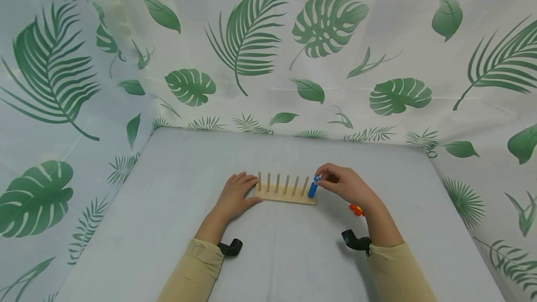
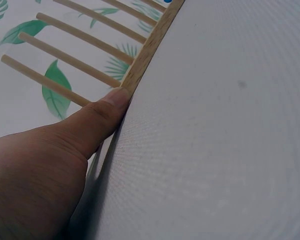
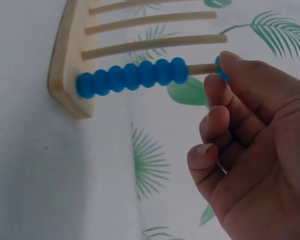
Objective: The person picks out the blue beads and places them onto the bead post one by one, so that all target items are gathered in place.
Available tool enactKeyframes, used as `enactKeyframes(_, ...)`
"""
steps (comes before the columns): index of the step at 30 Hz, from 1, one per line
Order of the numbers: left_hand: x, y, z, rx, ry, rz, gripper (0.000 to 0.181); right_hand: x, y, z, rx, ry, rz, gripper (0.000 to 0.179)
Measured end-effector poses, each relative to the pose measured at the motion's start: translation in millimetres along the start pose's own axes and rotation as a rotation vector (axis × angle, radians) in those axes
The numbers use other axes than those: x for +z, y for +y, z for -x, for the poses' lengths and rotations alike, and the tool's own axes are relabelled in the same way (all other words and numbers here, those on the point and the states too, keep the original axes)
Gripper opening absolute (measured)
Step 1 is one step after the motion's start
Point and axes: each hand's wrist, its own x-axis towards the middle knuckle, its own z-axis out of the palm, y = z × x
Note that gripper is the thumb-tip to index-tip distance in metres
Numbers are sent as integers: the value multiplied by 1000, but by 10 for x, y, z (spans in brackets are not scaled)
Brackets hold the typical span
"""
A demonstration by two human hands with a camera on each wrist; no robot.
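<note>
A pale wooden peg board with a row of upright pegs lies at mid-table. My left hand holds its left end, thumb against the front edge and fingers round toward the back. On the rightmost peg, several blue beads are stacked up from the base, with bare wood showing above them. Between thumb and index finger, my right hand pinches another blue bead at the tip of that peg. The other pegs carry no beads.
A few red-orange beads with some yellow among them lie on the white table near the right wrist, partly hidden by it. Leaf-printed cloth hangs behind the table and along its sides.
</note>
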Motion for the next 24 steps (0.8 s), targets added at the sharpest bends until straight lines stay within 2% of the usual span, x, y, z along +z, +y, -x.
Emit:
enactKeyframes(14, 5, -3, 1, 10, 13, -4, 66, 181, 163, 24, -7, 27, -30, 24)
enactKeyframes(21, 12, 9, 8, -10, -14, -25, 66, 231, 190, 40, 34, 34, -67, 24)
enactKeyframes(24, 3, 12, 13, -13, -18, -12, 69, 231, 180, 48, 26, 30, -61, 26)
